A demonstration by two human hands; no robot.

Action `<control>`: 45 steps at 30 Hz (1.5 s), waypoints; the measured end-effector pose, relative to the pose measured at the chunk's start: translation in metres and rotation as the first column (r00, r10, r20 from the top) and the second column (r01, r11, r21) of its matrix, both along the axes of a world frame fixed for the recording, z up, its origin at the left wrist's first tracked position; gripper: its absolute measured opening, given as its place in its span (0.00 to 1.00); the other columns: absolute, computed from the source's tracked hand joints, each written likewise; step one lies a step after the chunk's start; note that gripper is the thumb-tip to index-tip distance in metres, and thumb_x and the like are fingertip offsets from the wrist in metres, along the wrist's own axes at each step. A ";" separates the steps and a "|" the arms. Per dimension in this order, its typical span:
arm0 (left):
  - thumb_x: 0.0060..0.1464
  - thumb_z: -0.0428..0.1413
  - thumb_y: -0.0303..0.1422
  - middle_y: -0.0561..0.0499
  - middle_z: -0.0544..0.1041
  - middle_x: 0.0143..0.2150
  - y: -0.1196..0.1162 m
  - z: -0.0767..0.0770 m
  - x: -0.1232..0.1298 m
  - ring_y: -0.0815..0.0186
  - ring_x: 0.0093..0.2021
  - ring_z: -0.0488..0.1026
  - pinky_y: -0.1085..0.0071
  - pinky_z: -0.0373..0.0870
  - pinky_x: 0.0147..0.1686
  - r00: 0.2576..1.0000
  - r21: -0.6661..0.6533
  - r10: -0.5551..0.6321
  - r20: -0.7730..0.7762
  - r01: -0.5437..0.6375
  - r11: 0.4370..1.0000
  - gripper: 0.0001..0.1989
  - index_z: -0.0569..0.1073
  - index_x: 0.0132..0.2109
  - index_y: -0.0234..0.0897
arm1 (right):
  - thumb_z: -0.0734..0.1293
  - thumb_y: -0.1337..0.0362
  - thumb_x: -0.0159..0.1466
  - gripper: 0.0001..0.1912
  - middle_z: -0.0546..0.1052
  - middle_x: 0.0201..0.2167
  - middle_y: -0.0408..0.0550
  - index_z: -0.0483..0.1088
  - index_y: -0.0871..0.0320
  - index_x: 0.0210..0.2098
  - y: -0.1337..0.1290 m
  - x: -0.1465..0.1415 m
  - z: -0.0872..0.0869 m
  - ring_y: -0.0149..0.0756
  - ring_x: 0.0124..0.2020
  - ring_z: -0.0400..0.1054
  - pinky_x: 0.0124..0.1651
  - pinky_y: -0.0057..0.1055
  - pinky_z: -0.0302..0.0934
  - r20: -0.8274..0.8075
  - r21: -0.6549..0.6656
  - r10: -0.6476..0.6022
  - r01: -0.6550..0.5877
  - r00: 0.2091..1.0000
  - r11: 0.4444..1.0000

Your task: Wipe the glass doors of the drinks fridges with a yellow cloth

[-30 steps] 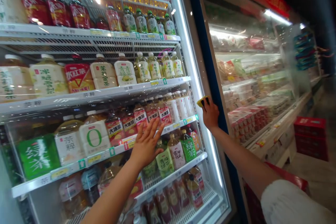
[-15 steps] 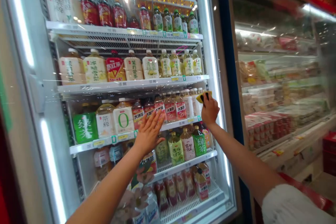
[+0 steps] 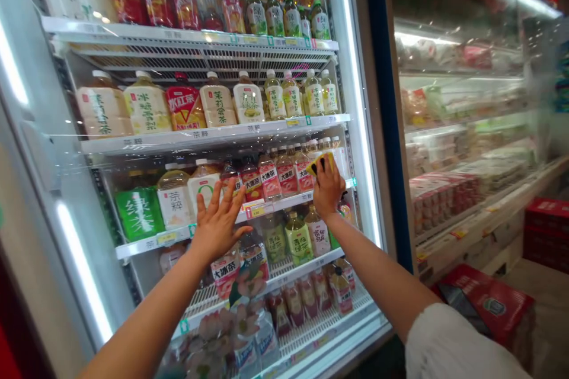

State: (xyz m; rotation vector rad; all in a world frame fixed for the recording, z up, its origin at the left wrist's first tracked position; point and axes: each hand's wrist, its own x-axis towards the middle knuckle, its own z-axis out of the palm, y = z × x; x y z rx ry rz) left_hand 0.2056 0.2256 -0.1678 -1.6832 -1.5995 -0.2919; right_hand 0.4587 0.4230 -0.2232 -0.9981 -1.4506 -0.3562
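Observation:
My left hand (image 3: 219, 219) lies flat with its fingers spread against the glass door of a drinks fridge, in front of the shelf with the large bottles. To the right, my right hand (image 3: 329, 186) is closed on a folded yellow cloth (image 3: 316, 166) with dark marks, pressed at the glass. Behind the glass near it stand several iced-tea bottles (image 3: 287, 172) with red and white labels. A white bottle with a green zero (image 3: 202, 186) is partly covered by my left fingers.
Shelves above hold more tea bottles (image 3: 184, 106). A bright light strip (image 3: 360, 95) runs down the door's right side. Further right is an open chilled display (image 3: 462, 189) with packed goods. Red boxes (image 3: 493, 302) sit low at the right.
My right hand has moved left across the glass with the yellow cloth, away from the right light strip. My left hand has shifted left, still spread. The view has tilted slightly.

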 end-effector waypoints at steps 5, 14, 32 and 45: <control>0.58 0.60 0.54 0.42 0.39 0.80 0.008 0.001 -0.004 0.41 0.78 0.30 0.31 0.29 0.71 0.999 -0.011 -0.017 0.033 0.017 1.000 0.51 0.42 0.77 0.46 | 0.59 0.72 0.67 0.35 0.62 0.74 0.45 0.61 0.44 0.71 -0.008 0.014 -0.021 0.46 0.73 0.53 0.65 0.47 0.56 0.262 0.062 0.121 -0.142 0.957 0.988; 0.59 0.52 0.62 0.38 0.43 0.79 -0.002 0.009 0.018 0.43 0.79 0.30 0.34 0.23 0.70 0.990 -0.006 -0.072 0.124 0.073 0.997 0.50 0.53 0.76 0.33 | 0.59 0.67 0.72 0.36 0.50 0.78 0.46 0.49 0.44 0.76 -0.040 -0.037 0.012 0.55 0.74 0.48 0.64 0.56 0.56 0.129 -0.050 0.082 -0.076 0.988 0.996; 0.54 0.51 0.65 0.43 0.45 0.80 -0.018 -0.004 -0.018 0.43 0.79 0.40 0.41 0.31 0.74 0.991 0.021 -0.125 0.045 0.125 0.992 0.51 0.56 0.75 0.39 | 0.58 0.69 0.73 0.31 0.58 0.74 0.31 0.60 0.36 0.71 -0.071 -0.032 -0.004 0.43 0.70 0.56 0.63 0.44 0.62 0.439 -0.013 0.137 -0.146 0.888 0.989; 0.53 0.64 0.53 0.38 0.36 0.80 -0.059 -0.009 -0.045 0.41 0.79 0.31 0.36 0.32 0.72 0.998 -0.005 0.063 -0.001 -0.063 0.998 0.57 0.44 0.78 0.40 | 0.60 0.72 0.71 0.29 0.64 0.72 0.47 0.63 0.47 0.70 -0.066 -0.071 -0.002 0.41 0.76 0.48 0.73 0.48 0.52 0.534 0.300 0.207 -0.413 0.820 0.860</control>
